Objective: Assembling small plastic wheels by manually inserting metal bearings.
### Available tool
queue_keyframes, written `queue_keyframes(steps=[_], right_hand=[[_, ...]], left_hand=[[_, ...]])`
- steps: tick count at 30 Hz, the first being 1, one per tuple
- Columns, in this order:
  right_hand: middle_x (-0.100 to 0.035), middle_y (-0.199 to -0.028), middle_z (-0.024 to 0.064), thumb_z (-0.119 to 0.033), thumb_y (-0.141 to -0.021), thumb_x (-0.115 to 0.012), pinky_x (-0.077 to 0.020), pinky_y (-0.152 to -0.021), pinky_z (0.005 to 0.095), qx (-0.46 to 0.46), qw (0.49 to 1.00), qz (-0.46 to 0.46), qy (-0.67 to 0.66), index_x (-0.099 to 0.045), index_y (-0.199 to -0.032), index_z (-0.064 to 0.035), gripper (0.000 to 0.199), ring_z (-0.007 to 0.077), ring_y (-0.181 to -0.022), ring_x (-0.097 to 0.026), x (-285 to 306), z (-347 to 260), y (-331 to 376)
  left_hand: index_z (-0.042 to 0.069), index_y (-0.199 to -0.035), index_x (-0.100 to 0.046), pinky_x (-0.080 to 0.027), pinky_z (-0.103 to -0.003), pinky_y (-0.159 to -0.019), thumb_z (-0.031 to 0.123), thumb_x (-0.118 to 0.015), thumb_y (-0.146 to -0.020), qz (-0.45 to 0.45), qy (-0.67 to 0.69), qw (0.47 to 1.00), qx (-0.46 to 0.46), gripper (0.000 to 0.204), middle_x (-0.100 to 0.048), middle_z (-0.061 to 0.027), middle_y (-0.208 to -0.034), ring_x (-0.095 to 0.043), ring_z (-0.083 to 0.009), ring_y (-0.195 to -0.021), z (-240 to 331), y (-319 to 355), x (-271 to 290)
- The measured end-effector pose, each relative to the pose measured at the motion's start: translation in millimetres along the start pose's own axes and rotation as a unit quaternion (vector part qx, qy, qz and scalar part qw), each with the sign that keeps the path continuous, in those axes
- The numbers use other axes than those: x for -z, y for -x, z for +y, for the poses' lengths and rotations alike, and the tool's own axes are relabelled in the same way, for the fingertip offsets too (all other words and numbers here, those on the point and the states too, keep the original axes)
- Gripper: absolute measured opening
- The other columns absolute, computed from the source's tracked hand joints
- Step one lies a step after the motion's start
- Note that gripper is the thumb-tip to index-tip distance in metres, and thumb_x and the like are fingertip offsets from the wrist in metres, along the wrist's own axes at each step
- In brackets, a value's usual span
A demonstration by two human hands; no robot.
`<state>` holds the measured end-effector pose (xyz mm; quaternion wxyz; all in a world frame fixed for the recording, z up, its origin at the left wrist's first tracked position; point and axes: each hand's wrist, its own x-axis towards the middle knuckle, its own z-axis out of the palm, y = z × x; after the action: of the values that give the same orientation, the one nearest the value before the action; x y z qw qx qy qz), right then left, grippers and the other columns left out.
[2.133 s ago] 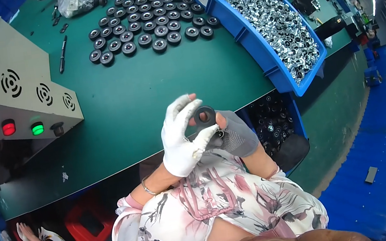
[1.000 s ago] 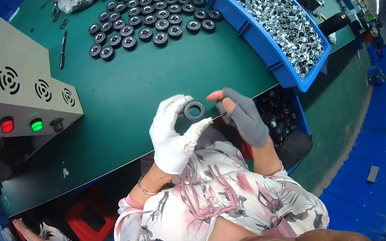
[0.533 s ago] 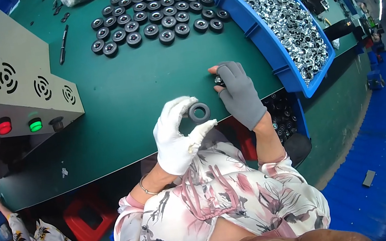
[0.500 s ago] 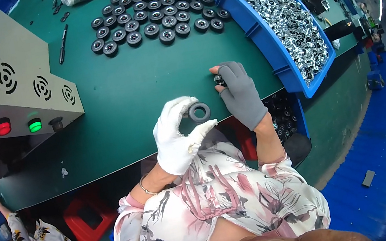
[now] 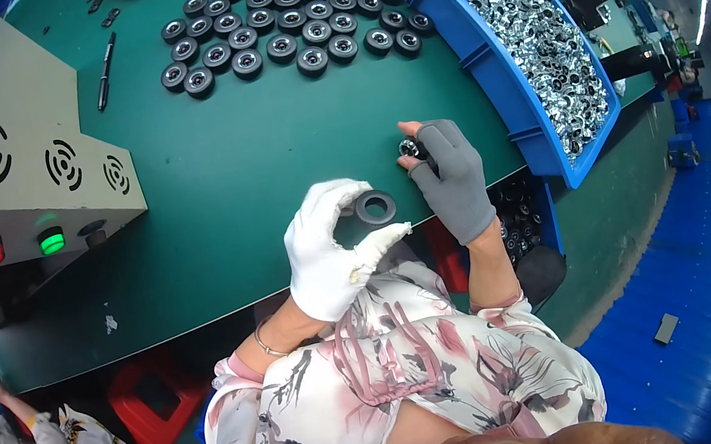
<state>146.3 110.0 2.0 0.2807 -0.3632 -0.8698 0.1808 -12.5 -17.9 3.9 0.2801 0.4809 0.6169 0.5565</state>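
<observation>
Bin [image 5: 479, 66] on desk [image 5: 270, 143] heaped with chrome hubs [image 5: 535, 39]; lower crate [image 5: 551, 216] holds black round parts [image 5: 513, 219]. Left grip [image 5: 321, 255] half-curled, holding rubber ring [image 5: 362, 211] near desk edge; right grip [image 5: 455, 179] pinched on single hub [image 5: 409, 149].

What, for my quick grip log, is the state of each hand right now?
Left hand: partly curled, holding a black ring.
Right hand: closed, holding a shiny part at the fingertips.
</observation>
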Motion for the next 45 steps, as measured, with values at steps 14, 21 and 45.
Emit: queue_keyframes(steps=[14,21,45], right_hand=[[-0.064,-0.097,0.0062,0.005,-0.079,-0.075,-0.0494,-0.07,0.0248,-0.082,0.984,-0.007,-0.155,-0.068,-0.107,0.0025,0.029,0.0113,-0.079,-0.061,5,-6,14],[-0.062,-0.1,0.0043,0.002,-0.078,-0.079,-0.05,-0.079,0.0223,-0.219,0.896,-0.011,-0.387,-0.062,-0.112,0.0034,0.038,0.0096,-0.087,-0.061,13,-21,25],[-0.064,-0.094,0.0142,0.007,-0.075,-0.066,-0.0519,-0.065,0.0361,0.014,0.999,0.043,-0.03,-0.067,-0.11,-0.0004,0.036,0.0285,-0.075,-0.064,18,-54,41]], left_hand=[[0.003,-0.118,-0.067,-0.056,-0.033,-0.081,0.009,-0.088,-0.07,0.034,0.042,0.998,0.012,0.052,-0.069,-0.0122,-0.107,-0.07,-0.0258,-0.09,-11,5,-5],[-0.007,-0.136,-0.05,-0.059,-0.031,-0.09,-0.009,-0.074,-0.085,-0.029,0.234,0.956,0.178,0.056,-0.063,-0.0183,-0.126,-0.067,-0.0228,-0.111,1,5,-7],[-0.006,-0.124,-0.057,-0.054,-0.028,-0.095,0.001,-0.071,-0.091,-0.01,0.382,0.893,0.239,0.037,-0.066,-0.0117,-0.114,-0.067,-0.0157,-0.104,9,14,-30]])
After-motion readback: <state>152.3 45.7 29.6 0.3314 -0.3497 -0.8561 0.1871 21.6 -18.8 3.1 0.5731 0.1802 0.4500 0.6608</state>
